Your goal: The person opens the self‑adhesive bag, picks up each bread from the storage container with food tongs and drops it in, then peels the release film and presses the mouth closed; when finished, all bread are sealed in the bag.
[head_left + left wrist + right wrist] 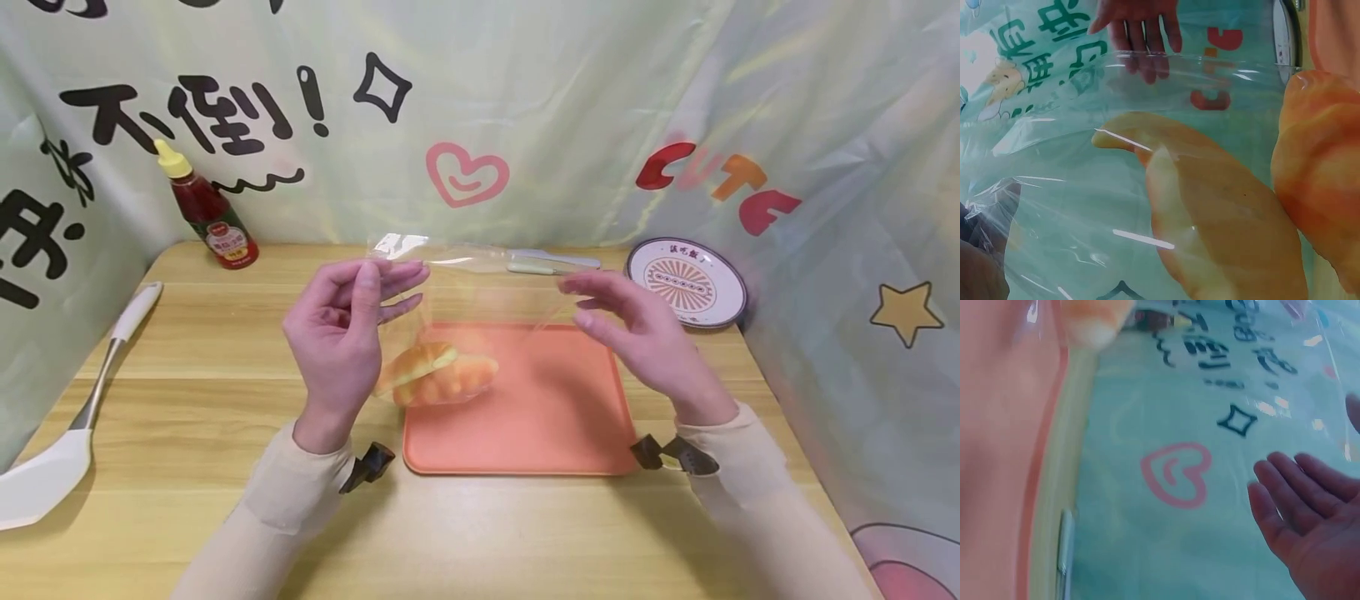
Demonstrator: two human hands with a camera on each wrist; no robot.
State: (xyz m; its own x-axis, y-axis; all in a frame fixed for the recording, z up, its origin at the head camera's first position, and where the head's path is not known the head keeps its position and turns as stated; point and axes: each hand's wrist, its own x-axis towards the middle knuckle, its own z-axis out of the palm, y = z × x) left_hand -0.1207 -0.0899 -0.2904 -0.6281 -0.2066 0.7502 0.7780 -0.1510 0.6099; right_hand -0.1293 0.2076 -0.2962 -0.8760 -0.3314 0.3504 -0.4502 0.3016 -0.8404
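A clear plastic bag hangs above the table, with my left hand pinching its upper left side. Two toy-like bread pieces show through the film at its lower left: a split bun with a pale green-yellow layer and a golden bread. Seen from the left wrist, the split bun is behind the film, beside the orange-brown bread. Whether both are inside the bag is hard to tell. My right hand is near the bag's right side, its fingers extended and holding nothing.
Beneath the bag lies a coral tray. Behind it is a pale-green-handled knife, with an oval plate to the right. A red sauce bottle stands at the back left; a white spatula lies along the left.
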